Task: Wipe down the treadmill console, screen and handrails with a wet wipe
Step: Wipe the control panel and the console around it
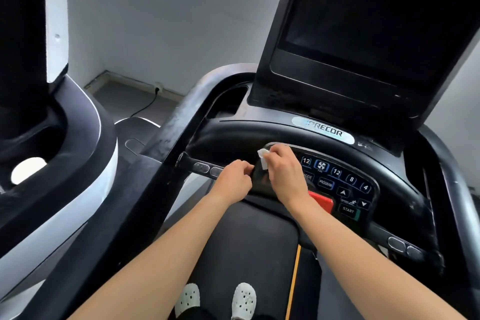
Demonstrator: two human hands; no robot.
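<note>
- Firstly, the right hand (284, 174) has its fingers curled and pressed together, pinching a folded white wet wipe (262, 160) at the left end of the console keypad (337, 180).
- The wet wipe sticks out past those fingertips toward the keypad's upper left corner and lies against the dark panel; the back of the hand hides the keys under it.
- The left hand (235, 179) has its fingers curled inward and close together, knuckles up, over the front crossbar (201, 167) just beside the keypad's left edge. Whether they grip the bar cannot be told. Its fingertips are near the wipe's lower end but apart from it.
- Both bare forearms reach in from below.
- Right of the right hand, lit keys read 12, a fan sign, 12, 8, 4 and PROGRAM.
- A red stop button (322, 201) sits at the keypad's lower edge, partly behind the right wrist, with the START key (348, 210) just beside it.
- Above the keypad a PRECOR badge (323, 130) lies on the console's curved top, and over it stands the dark screen (376, 21), tilted back.
- A grey, streaked left handrail (179, 117) runs down from the console's left corner.
- Two white perforated shoes (244, 299) stand on the black belt (246, 241).
- A neighbouring machine (65, 138) fills the left edge.
</note>
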